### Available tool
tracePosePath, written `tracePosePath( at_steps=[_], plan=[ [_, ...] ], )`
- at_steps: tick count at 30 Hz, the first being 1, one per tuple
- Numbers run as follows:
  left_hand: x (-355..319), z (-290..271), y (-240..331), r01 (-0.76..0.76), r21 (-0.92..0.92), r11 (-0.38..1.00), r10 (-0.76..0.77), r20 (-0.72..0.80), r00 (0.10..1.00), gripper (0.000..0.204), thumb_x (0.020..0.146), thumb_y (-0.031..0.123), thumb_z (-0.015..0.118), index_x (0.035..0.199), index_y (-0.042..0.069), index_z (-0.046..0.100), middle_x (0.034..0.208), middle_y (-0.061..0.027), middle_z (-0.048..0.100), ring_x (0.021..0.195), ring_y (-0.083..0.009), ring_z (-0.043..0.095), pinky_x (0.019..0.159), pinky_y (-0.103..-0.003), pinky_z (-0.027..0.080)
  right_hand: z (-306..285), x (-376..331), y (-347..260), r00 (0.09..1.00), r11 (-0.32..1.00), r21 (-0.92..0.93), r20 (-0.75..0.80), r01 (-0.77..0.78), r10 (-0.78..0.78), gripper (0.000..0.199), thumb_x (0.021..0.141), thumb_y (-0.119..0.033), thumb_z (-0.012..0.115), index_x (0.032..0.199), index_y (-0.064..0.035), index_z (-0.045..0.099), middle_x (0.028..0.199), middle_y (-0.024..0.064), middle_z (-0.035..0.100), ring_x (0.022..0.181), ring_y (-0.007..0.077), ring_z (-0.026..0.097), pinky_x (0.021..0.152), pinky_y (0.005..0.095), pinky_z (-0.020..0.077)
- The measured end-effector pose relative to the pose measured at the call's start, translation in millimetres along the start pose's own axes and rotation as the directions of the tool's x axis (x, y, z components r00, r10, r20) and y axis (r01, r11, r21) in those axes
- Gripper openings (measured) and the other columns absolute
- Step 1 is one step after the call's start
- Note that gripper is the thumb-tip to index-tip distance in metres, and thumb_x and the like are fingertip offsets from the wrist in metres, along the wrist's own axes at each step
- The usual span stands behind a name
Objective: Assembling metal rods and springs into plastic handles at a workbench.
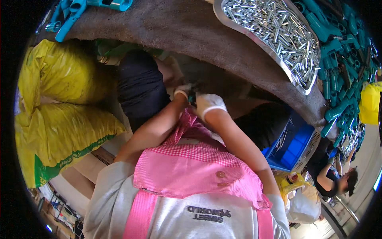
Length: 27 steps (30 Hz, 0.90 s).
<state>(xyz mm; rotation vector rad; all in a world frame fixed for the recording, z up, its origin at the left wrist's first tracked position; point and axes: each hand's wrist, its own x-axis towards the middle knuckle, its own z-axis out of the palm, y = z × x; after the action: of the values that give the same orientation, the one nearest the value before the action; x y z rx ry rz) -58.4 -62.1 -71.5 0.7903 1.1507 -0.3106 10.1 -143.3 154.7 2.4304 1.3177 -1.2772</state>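
Note:
Low in front of my pink apron, my two gloved hands meet between my knees. My left hand (183, 90) is closed, its fingers mostly hidden from view. Close beside it, my right hand (210, 105) wears a white glove and has its fingers curled inward. A small teal and dark piece (192, 98) shows between the two hands, gripped by them; too little of it is visible to name its kind. Above the hands runs the edge of a table with a brown cloth (171, 28).
A metal tray (274, 65) of short silver pins sits on the cloth, with a heap of teal tool-like parts (338, 63) at right. More teal parts (75, 12) lie top left. Yellow sacks (67, 131) stand left, a blue crate (292, 139) right. Another person (332, 181) works far right.

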Motion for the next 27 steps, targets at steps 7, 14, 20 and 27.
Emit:
tracePosePath(
  at_steps=[7,14,20,27],
  plan=[
    [-159,41,79,-0.524,0.696,0.491,0.392,0.360,0.847,0.055,0.085,0.048,0.052,0.121,0.007,0.056,0.114,-0.0192,0.061,0.106,-0.0329,0.058,0.092,-0.037,0.044,4,-24,19,0.982,0.996,-0.021,0.166,-0.089,0.091,0.042,0.078,-0.038,0.059,0.103,-0.0045,0.066,0.108,0.0203,0.062,0.102,0.0316,0.061,0.087,0.0390,0.0480],
    [-125,73,49,-0.264,0.940,0.217,0.577,0.095,0.811,0.037,0.086,0.038,0.047,0.099,0.007,0.063,0.091,-0.0231,0.063,0.085,-0.0403,0.061,0.076,-0.049,0.048,53,-3,48,0.975,0.949,0.229,0.017,-0.219,0.221,0.032,0.076,-0.031,0.058,0.091,-0.0054,0.070,0.098,0.0205,0.065,0.093,0.0341,0.063,0.079,0.0410,0.0500],
    [-134,69,66,-0.318,0.934,0.165,0.565,0.174,0.806,0.042,0.090,0.039,0.037,0.094,0.008,0.065,0.093,-0.0207,0.063,0.086,-0.0398,0.060,0.077,-0.049,0.047,-8,-33,39,0.996,0.974,0.209,0.039,-0.085,0.079,0.031,0.075,-0.031,0.059,0.090,-0.0056,0.070,0.097,0.0205,0.065,0.093,0.0341,0.063,0.079,0.0417,0.0501],
    [-114,63,50,-0.291,0.943,0.162,0.635,0.126,0.762,0.041,0.090,0.039,0.040,0.096,0.007,0.064,0.092,-0.0219,0.063,0.083,-0.0396,0.061,0.072,-0.050,0.048,50,2,56,0.997,0.979,0.205,-0.069,-0.011,0.026,0.027,0.078,-0.028,0.056,0.087,-0.0062,0.070,0.094,0.0206,0.065,0.090,0.0344,0.063,0.075,0.0427,0.0499]
  ],
)
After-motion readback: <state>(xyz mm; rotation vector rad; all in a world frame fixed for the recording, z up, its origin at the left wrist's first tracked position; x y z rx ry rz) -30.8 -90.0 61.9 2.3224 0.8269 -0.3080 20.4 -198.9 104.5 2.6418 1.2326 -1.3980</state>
